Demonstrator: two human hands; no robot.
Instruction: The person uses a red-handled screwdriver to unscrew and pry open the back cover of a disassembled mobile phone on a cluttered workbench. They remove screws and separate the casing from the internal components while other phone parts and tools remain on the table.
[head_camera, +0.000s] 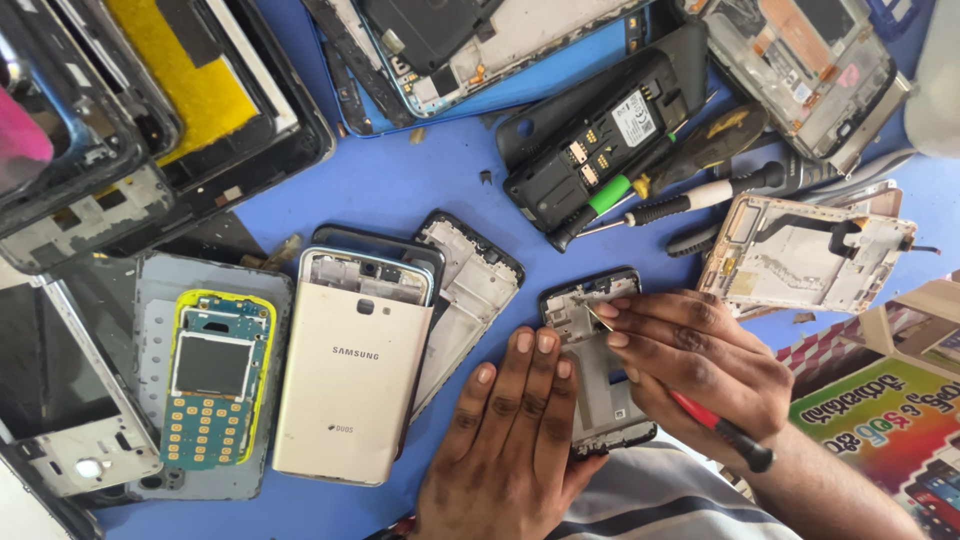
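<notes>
Fingers (520, 375) pressing phone frame (600, 400), cluttered blue tabletop (400, 180)

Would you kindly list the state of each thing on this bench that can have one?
Phone frame: opened, flat, pinned by the left hand.
Red-handled screwdriver: gripped in the right hand, tip on the frame's top.
Gold phone: face down, top cover missing.
Keypad board: bare, out of its case.
Black handset: back off, battery bay empty.
Black screwdriver: lying unused.

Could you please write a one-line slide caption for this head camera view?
Left hand steadies an opened phone frame on a blue table while right hand works it with a red-handled screwdriver.
</notes>
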